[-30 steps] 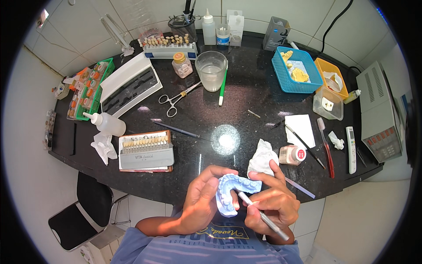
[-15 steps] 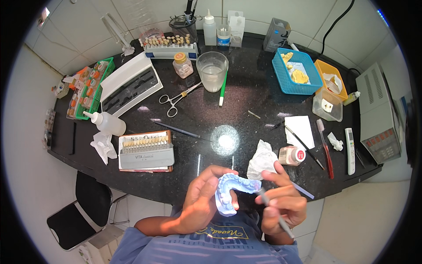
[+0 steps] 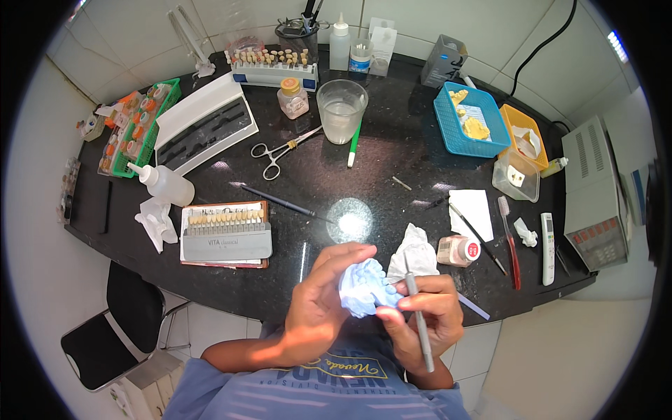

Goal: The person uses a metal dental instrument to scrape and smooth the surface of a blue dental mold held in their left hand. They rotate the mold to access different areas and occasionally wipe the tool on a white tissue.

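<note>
My left hand (image 3: 313,301) is closed around the left side of a pale blue dental cast (image 3: 362,290), which is tilted so its arch is seen edge-on. In my right hand (image 3: 437,308) is a slim metal dental instrument (image 3: 423,332), its narrow tip pointing away from me. The fingertips of that same hand also rest on the right end of the cast. Just beyond the right hand lie a crumpled white tissue (image 3: 413,253) and a small jar with a red-and-white lid (image 3: 458,250).
A shade guide (image 3: 227,241) and a squeeze bottle (image 3: 164,185) stand left. A brush (image 3: 280,201), scissor-handled forceps (image 3: 271,159) and a glass of water (image 3: 341,115) lie farther off. At right are a blue basket (image 3: 472,143), a toothbrush (image 3: 511,245) and a grey machine (image 3: 598,189).
The cast has been turned from its arch facing up to a tilted view. My right hand has moved left onto the cast, and the instrument now points away from me, off the cast's surface.
</note>
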`<state>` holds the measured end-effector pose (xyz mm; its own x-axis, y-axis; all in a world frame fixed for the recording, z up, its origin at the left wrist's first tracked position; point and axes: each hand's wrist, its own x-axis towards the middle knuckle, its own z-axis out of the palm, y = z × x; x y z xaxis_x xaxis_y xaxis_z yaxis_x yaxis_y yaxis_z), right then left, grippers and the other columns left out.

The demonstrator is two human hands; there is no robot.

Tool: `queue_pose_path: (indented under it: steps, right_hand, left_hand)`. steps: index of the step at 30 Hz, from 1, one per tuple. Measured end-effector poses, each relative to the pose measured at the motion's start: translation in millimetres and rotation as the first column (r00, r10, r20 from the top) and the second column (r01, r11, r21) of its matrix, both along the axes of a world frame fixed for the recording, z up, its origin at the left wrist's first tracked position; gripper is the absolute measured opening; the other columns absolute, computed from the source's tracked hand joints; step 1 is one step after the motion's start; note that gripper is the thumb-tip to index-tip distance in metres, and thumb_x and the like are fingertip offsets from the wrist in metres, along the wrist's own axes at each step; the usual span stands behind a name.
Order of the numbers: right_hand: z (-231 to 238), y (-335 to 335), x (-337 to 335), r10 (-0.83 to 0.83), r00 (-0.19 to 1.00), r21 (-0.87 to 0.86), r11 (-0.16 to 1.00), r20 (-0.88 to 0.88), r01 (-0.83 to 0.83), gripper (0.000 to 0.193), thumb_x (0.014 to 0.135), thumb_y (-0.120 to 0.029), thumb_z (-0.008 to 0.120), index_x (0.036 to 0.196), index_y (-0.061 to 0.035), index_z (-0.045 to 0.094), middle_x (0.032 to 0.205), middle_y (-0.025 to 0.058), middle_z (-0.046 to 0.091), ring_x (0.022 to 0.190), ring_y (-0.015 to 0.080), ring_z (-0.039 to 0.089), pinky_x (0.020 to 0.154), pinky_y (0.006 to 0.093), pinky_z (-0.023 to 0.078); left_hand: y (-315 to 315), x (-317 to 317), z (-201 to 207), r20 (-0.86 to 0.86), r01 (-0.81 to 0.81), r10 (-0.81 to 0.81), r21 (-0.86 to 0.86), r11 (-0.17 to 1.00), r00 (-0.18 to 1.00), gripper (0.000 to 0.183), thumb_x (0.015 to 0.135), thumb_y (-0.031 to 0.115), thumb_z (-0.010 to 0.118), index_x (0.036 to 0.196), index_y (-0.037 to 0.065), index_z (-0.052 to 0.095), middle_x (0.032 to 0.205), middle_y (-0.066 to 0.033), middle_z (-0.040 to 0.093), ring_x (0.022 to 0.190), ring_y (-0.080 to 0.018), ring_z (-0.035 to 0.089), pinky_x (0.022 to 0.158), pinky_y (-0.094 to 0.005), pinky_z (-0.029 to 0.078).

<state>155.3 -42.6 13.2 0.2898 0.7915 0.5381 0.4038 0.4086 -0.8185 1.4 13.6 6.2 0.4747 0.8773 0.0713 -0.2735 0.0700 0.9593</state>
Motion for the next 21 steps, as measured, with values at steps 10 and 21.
queue_pose_path:
  steps: [10, 21]
  right_hand:
    - [12, 2, 8, 0.062, 0.99, 0.062, 0.997, -0.125, -0.054, 0.029, 0.081, -0.003, 0.079, 0.106, 0.0041, 0.068, 0.086, 0.015, 0.069, 0.086, 0.0278, 0.07, 0.076, 0.0378, 0.058]
    - [26, 11, 20, 0.239, 0.969, 0.046, 0.969, 0.067, -0.242, 0.027, 0.076, 0.002, 0.08, 0.097, -0.0011, 0.064, 0.093, 0.0156, 0.07, 0.094, 0.0345, 0.073, 0.083, 0.047, 0.062]
  left_hand:
    - [7, -14, 5, 0.435, 0.268, -0.083, -0.384, 0.884, 0.897, 0.047, 0.098, 0.007, 0.061, 0.142, -0.001, 0.046, 0.131, -0.0215, 0.061, 0.109, -0.0233, 0.067, 0.095, -0.0356, 0.055]
    - [6, -19, 12, 0.479, 0.36, -0.053, -0.577, 0.733, 0.876, 0.056, 0.095, 0.033, 0.068, 0.134, -0.002, 0.049, 0.121, -0.0184, 0.063, 0.098, -0.024, 0.068, 0.087, -0.0365, 0.057]
